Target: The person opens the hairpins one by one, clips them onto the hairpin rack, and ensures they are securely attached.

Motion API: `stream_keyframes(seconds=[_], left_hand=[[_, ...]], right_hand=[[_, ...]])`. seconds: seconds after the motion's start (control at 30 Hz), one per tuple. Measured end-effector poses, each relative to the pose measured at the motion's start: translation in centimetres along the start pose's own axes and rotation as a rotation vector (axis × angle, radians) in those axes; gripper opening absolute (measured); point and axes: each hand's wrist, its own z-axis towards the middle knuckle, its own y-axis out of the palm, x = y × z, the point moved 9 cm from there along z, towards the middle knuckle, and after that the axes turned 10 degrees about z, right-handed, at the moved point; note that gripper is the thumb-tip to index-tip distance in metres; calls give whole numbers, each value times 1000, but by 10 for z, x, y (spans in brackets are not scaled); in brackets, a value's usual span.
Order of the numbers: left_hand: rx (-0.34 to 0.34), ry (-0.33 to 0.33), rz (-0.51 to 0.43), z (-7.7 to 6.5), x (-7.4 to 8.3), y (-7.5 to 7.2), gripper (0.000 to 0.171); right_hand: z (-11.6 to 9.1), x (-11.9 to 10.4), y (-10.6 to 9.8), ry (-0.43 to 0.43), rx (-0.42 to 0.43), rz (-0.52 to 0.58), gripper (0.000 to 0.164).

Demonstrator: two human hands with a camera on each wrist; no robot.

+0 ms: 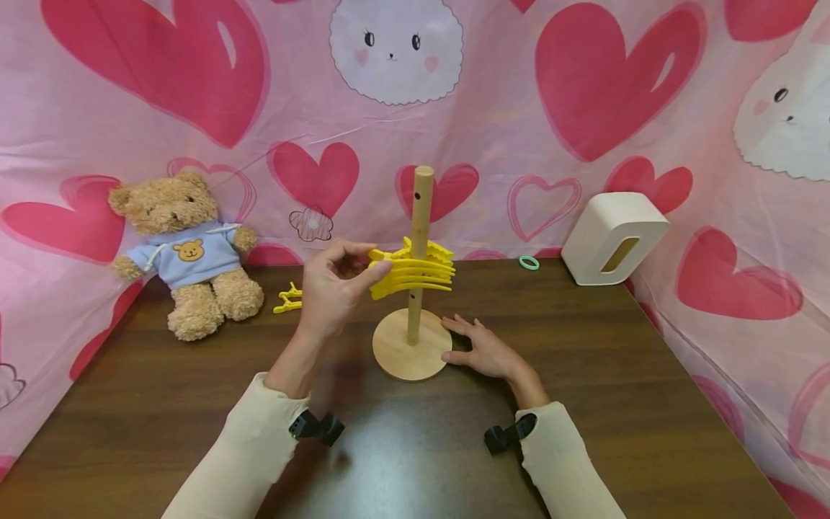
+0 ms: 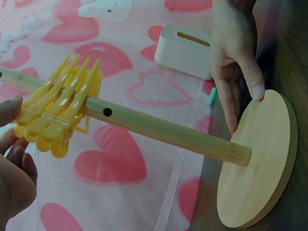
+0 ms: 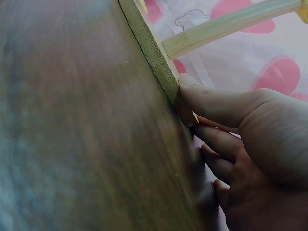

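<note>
My left hand pinches a yellow hair claw clip between thumb and fingers. The clip's long curved teeth lie on both sides of the upright post of a wooden stand, about halfway up. In the left wrist view the clip crosses the post, above a dark hole in it. My right hand holds the edge of the stand's round base, thumb on the rim and fingers along its side. The right wrist view shows the thumb tip against the base.
Another yellow clip lies on the brown table left of my left hand. A teddy bear in a blue hoodie sits at the back left. Toward the back right are a mint-green ring and a white tissue box.
</note>
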Motion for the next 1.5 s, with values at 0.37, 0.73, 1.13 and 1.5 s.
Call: stream_keyframes(seconds=[0.37, 0.73, 1.13, 1.5], left_hand=[[-40, -36, -33, -2, -7, 3, 29], [-89, -30, 37, -3, -9, -3, 37], [-110, -86, 154, -7, -26, -35, 37], [-108, -129, 250, -9, -38, -63, 39]], right_hand=[[-1, -2, 1, -21, 0, 3, 70], [-2, -2, 0, -21, 6, 2, 70], [-3, -3, -1, -53, 5, -1, 71], [-2, -3, 0, -66, 5, -7, 70]])
